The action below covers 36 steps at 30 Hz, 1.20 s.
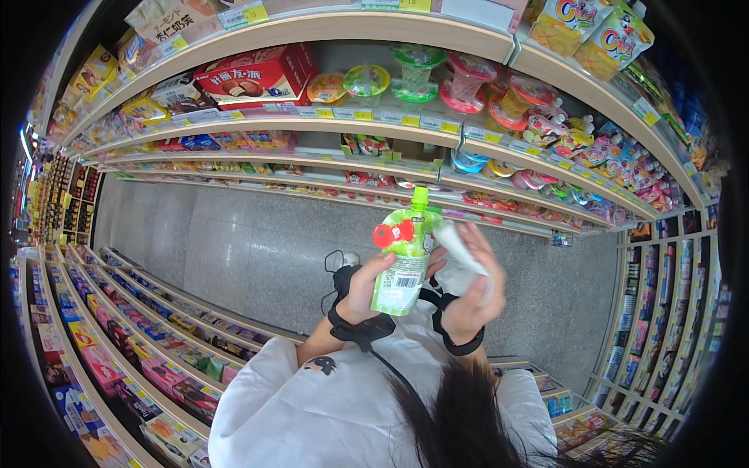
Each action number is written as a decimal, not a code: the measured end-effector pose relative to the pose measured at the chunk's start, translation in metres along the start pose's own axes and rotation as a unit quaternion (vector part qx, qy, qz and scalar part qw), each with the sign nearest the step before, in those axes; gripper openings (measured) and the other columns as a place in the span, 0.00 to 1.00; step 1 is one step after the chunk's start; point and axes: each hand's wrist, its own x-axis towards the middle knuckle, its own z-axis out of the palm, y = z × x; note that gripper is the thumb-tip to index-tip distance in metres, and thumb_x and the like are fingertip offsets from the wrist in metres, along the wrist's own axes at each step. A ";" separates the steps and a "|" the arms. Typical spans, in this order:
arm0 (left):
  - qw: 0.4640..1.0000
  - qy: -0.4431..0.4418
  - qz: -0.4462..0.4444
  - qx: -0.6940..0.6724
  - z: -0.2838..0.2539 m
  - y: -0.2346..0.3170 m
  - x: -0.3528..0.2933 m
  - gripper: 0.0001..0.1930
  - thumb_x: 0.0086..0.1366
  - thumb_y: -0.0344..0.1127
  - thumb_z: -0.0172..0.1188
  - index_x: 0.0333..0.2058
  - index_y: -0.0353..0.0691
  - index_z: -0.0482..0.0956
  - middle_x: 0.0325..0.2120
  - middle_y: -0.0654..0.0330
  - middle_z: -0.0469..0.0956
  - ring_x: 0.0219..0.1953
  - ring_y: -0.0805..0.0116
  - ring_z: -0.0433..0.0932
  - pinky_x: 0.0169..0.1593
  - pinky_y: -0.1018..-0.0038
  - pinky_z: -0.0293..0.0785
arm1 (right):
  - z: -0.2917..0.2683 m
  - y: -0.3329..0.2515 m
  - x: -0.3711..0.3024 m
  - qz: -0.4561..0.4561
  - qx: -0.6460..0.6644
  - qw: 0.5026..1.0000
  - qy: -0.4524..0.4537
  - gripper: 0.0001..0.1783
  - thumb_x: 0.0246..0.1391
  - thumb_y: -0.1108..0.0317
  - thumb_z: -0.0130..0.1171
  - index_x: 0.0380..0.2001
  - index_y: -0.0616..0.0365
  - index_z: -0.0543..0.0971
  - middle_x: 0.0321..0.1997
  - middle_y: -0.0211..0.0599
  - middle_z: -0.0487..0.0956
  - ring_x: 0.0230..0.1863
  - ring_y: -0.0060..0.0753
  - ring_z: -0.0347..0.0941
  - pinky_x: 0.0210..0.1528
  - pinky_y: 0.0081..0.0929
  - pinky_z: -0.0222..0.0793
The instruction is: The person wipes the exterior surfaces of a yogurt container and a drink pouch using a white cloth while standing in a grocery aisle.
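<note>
In front of my chest, my left hand [365, 287] grips a green spouted drink pouch [402, 269] by its left edge. The pouch stands upright, its green cap on top and a red bow-shaped mark at the upper left. A barcode panel shows on the side turned up to me. On the other side, my right hand [470, 300], slightly blurred, is closed on a white cloth or tissue [462, 269]. That white piece lies against the pouch's right edge. Some fingertips of my right hand are hidden behind it. Both wrists wear black straps.
Ahead runs a shelf unit with a red snack box [253, 76], lidded jelly cups [367, 80] and spouted pouches [616, 160]. Packaged-snack shelves [140, 335] curve along the left and behind; another rack [659, 312] stands right. Grey tiled floor [226, 249] lies between. A black cable hangs from my left wrist.
</note>
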 end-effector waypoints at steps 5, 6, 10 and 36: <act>0.991 0.126 -0.010 0.041 -0.012 -0.006 -0.006 0.29 0.66 0.43 0.42 0.60 0.30 0.55 0.55 0.46 0.66 0.58 0.52 0.66 0.65 0.63 0.54 | 0.014 -0.002 -0.009 -0.026 -0.155 0.950 -0.268 0.23 0.50 0.76 0.50 0.52 0.70 0.70 0.55 0.54 0.71 0.63 0.60 0.59 0.63 0.46 0.54; 0.995 0.096 0.011 0.000 -0.016 -0.008 -0.004 0.30 0.66 0.44 0.42 0.61 0.30 0.54 0.57 0.46 0.64 0.59 0.53 0.65 0.65 0.63 0.54 | 0.013 -0.001 -0.013 -0.026 -0.154 0.950 -0.270 0.23 0.50 0.76 0.50 0.52 0.70 0.70 0.55 0.54 0.71 0.63 0.60 0.59 0.63 0.46 0.54; 0.996 0.018 0.089 -0.002 0.005 0.003 0.014 0.40 0.62 0.54 0.43 0.64 0.34 0.45 0.64 0.44 0.48 0.66 0.51 0.51 0.67 0.59 0.47 | 0.005 0.002 -0.027 0.022 -0.068 0.949 -0.306 0.22 0.48 0.77 0.51 0.49 0.68 0.74 0.57 0.53 0.70 0.64 0.56 0.59 0.64 0.46 0.52; 0.997 0.041 0.070 0.018 0.002 0.001 0.014 0.37 0.65 0.56 0.36 0.64 0.35 0.47 0.64 0.46 0.50 0.66 0.51 0.51 0.67 0.60 0.47 | 0.013 0.011 -0.012 0.017 -0.053 0.941 -0.333 0.21 0.50 0.74 0.48 0.48 0.58 0.77 0.56 0.46 0.72 0.63 0.56 0.61 0.63 0.49 0.51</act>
